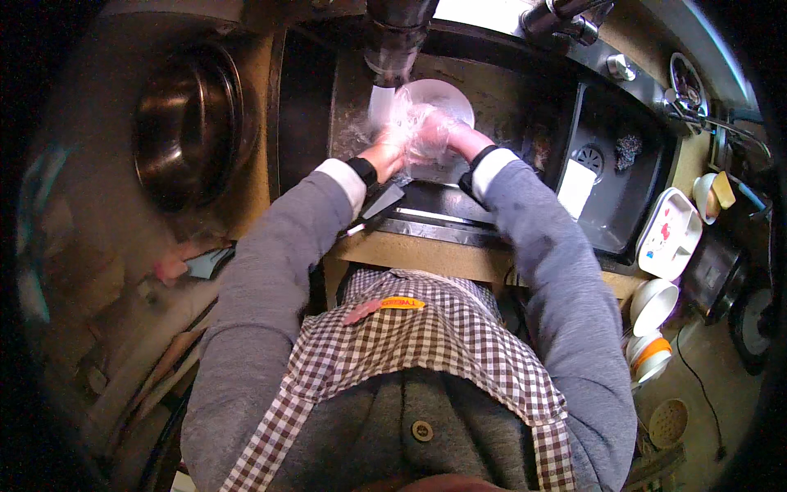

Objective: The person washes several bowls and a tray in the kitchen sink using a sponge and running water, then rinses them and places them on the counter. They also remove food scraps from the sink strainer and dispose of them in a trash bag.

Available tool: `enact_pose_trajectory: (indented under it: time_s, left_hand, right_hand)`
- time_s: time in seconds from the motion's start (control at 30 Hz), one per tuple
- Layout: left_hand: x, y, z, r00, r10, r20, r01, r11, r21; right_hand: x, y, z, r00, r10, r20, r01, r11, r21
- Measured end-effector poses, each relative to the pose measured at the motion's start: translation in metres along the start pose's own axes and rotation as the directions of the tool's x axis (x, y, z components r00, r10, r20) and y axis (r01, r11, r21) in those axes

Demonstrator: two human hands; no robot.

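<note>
Both my hands are together in the dark sink [510,92], beneath the dark faucet [399,43], in bright glare. Clear crinkled film or splashing water wraps them; which one, I cannot tell. My left hand [390,152] sits at the left, its fingers lost in the glare. From the right comes my right hand [441,128], close against it, fingers blurred. A round white plate or bowl [452,95] lies just behind and below them. Near my left wrist a knife [384,202] rests at the sink's front edge, handle towards me.
A large metal pot or basin [190,129] stands left of the sink. The smaller right basin [627,203] holds a scouring pad [628,150]. On the right counter are a white divided tray [667,237], white bowls [655,305], and a small bowl with a yellow sponge [723,190].
</note>
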State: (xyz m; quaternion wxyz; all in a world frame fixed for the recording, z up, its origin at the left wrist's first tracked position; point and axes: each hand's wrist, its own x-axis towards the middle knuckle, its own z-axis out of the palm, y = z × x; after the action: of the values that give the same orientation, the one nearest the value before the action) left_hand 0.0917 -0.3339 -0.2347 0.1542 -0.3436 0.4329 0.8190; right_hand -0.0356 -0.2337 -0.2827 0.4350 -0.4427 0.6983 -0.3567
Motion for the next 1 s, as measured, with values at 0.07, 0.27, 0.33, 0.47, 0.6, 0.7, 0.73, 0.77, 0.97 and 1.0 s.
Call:
enact_pose_trajectory:
  time_s: [0.07,0.27,0.33,0.47,0.6,0.7,0.73,0.77,0.97,1.0]
  left_hand:
    - [-0.012,0.015,0.001,0.991,0.06,0.124,-0.103,0.921,0.376]
    - [0.01,0.008,0.019,0.94,-0.308,-0.148,0.271,0.936,-0.225]
    - [0.015,0.008,0.012,0.915,-0.357,-0.185,0.317,0.924,-0.216]
    - [0.002,0.03,-0.006,0.96,-0.235,-0.156,0.207,0.962,-0.176]
    - [-0.024,0.048,0.003,0.947,-0.184,-0.262,0.197,0.98,0.022]
    - [-0.033,0.05,0.015,0.943,-0.19,-0.273,0.201,0.979,0.013]
    - [-0.034,0.049,0.018,0.943,-0.234,-0.238,0.224,0.972,-0.067]
    - [-0.032,0.05,0.018,0.923,-0.298,-0.242,0.269,0.952,-0.145]
    - [-0.036,0.061,0.005,0.908,-0.21,-0.363,0.224,0.975,-0.004]
    - [-0.04,0.063,0.004,0.921,-0.179,-0.345,0.186,0.983,-0.013]
  right_hand:
    - [-0.009,-0.019,-0.004,0.991,0.113,0.075,-0.076,0.921,-0.381]
    - [-0.008,-0.052,-0.014,0.905,0.249,-0.344,-0.365,0.871,-0.329]
    - [0.004,-0.051,-0.013,0.887,0.28,-0.367,-0.234,0.958,0.164]
    - [0.008,-0.046,-0.008,0.994,-0.025,0.106,0.013,0.993,0.117]
    - [-0.003,-0.059,-0.012,0.996,-0.063,-0.056,0.051,0.979,-0.196]
    - [-0.005,-0.071,-0.023,0.975,0.126,-0.184,-0.205,0.831,-0.517]
    - [-0.004,-0.074,-0.026,0.975,0.149,-0.168,-0.206,0.889,-0.41]
    - [-0.002,-0.077,-0.026,0.958,0.179,-0.225,-0.242,0.924,-0.296]
    - [0.006,-0.081,-0.015,0.954,0.073,0.292,-0.001,0.971,-0.24]
    - [0.003,-0.084,-0.013,0.966,0.0,0.26,0.071,0.963,-0.261]
